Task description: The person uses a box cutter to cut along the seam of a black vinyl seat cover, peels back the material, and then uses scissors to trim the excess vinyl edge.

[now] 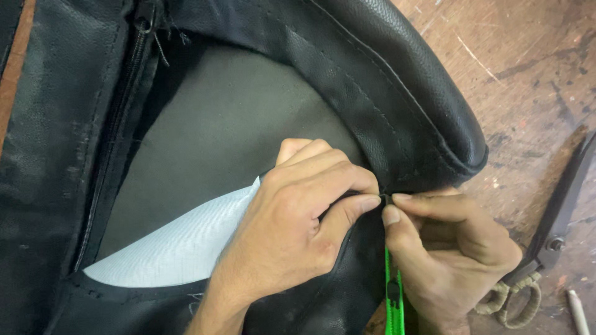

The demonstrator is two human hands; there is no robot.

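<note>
Both hands sit lowest and closest in my view, meeting at one spot on the black leather bag [385, 80]. Left hand [292, 229]: grip pressed together, thumb and forefinger pinching the bag's seam edge where the black piping curls over. Right hand [453, 248]: fingers closed around a green utility knife [392, 291], thumb and forefinger tip touching the seam right beside the left thumb; blade tip hidden between the fingertips, so I can't tell if it cuts.

Bag fills most of the frame, lying on the worn wooden table [534, 68]. Pebbled black leather, stitched seam lines running along the curved upper edge, scuffed and dusty on the left panel. Zipper [121, 105] runs down the left side, open. Inside shows grey lining [223, 130], with a pale white mesh patch [186, 242] below it, just beside the left wrist.

Right of the hands, touching nothing: dark scissors [559, 217] with cord-wrapped handles. White pen-like stick [577, 310] at bottom right corner.
</note>
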